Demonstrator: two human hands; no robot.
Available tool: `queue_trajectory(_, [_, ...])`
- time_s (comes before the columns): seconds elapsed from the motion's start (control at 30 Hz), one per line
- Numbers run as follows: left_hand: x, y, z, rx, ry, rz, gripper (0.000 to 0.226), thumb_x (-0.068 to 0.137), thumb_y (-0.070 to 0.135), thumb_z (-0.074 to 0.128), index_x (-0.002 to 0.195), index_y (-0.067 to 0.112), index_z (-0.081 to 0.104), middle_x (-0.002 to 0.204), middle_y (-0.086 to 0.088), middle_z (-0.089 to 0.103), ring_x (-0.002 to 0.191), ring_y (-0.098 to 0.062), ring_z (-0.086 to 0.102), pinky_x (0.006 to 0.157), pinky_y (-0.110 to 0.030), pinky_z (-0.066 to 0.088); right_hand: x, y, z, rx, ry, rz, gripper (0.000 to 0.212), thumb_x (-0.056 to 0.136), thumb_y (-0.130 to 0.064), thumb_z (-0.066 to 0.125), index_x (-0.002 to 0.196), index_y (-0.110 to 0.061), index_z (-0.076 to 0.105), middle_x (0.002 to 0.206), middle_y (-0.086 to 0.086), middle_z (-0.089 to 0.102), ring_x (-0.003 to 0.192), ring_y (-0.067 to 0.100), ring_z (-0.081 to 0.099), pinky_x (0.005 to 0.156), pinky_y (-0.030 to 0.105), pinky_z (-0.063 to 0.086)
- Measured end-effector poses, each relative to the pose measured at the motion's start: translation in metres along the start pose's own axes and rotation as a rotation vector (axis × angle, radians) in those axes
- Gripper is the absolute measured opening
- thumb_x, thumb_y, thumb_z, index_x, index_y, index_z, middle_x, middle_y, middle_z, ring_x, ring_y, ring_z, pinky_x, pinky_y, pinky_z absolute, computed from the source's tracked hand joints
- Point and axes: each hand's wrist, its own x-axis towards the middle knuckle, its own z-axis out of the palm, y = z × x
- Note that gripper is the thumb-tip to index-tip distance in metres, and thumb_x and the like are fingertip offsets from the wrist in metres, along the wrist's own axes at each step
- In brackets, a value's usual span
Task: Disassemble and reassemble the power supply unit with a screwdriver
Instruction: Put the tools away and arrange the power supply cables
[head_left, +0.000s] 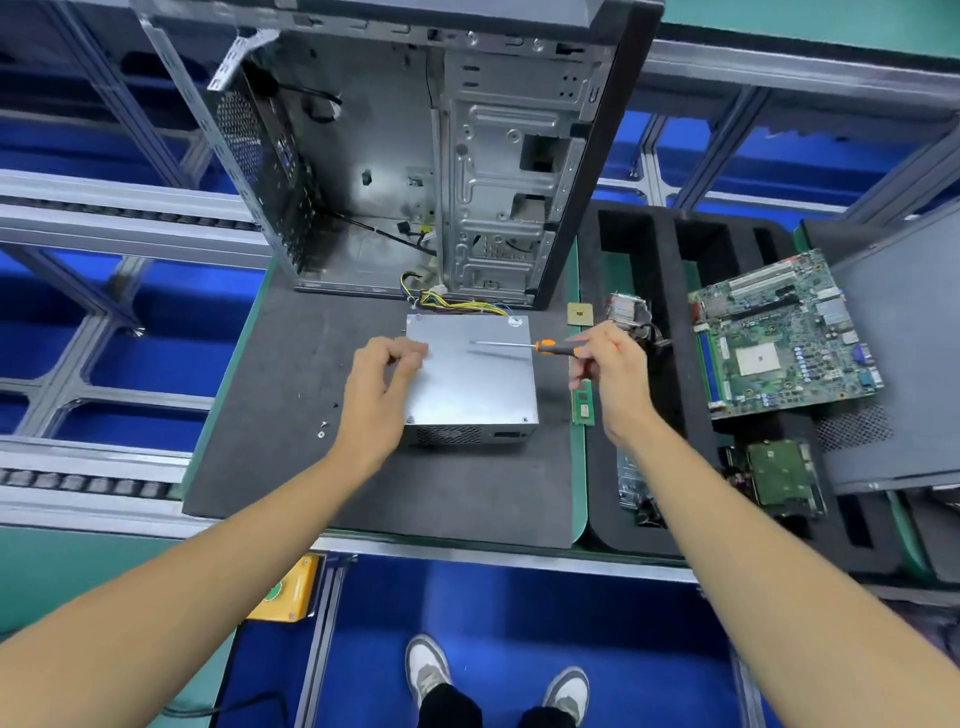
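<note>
A silver power supply unit (478, 384) lies flat on the dark mat (291, 364), its yellow and black cables (457, 304) trailing toward the open case. My right hand (605, 369) grips an orange-and-black screwdriver (540, 345) by the handle, with the shaft held level over the unit's lid and pointing left. My left hand (382, 379) hovers at the unit's left edge with fingers curled and fingertips pinched together; whether a screw sits between them is too small to tell. Two loose screws (323, 427) lie on the mat left of the unit.
An open, emptied computer case (415, 156) stands behind the unit. A black foam tray (675, 457) to the right holds a motherboard (784, 332), a hard drive (784, 478), a cooler (628, 309) and other boards. A RAM stick (583, 402) and a CPU (580, 314) lie beside the unit.
</note>
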Motion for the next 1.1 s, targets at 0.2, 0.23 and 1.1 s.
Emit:
queue_trajectory(0.2, [-0.006,-0.008,0.019,-0.422,0.120,-0.116,0.028,0.108,0.025,0.041,0.083,0.023,0.053,0.130,0.001,0.066,0.123,-0.015,0.056,0.104,-0.028,0.041,0.003,0.016,0.054,0.349,0.199,-0.002,0.016,0.083,-0.006,0.052,0.067,-0.011,0.050,0.052,0.002,0.040,0.046,0.017,0.042,0.056,0.030,0.038])
queue_trajectory(0.23, [-0.007,-0.007,0.023,-0.477,0.156,-0.133,0.030,0.108,0.028,0.040,0.081,0.021,0.052,0.132,-0.002,0.066,0.123,-0.016,0.057,0.103,-0.029,0.043,0.003,0.017,0.060,0.388,0.196,0.013,0.020,0.085,-0.003,0.049,0.067,-0.011,0.048,0.053,0.004,0.037,0.048,0.018,0.041,0.056,0.031,0.038])
queue_trajectory(1.1, [-0.101,-0.045,-0.220,0.103,-0.052,-0.374,0.020,0.075,0.022,0.088,0.077,0.019,0.069,0.080,-0.005,0.072,0.072,-0.015,0.062,0.073,-0.030,0.051,-0.044,-0.017,0.076,-0.186,0.091,-0.362,0.034,0.082,-0.007,0.055,0.080,-0.041,0.058,0.077,-0.012,0.063,0.070,0.034,0.072,0.052,0.044,0.052])
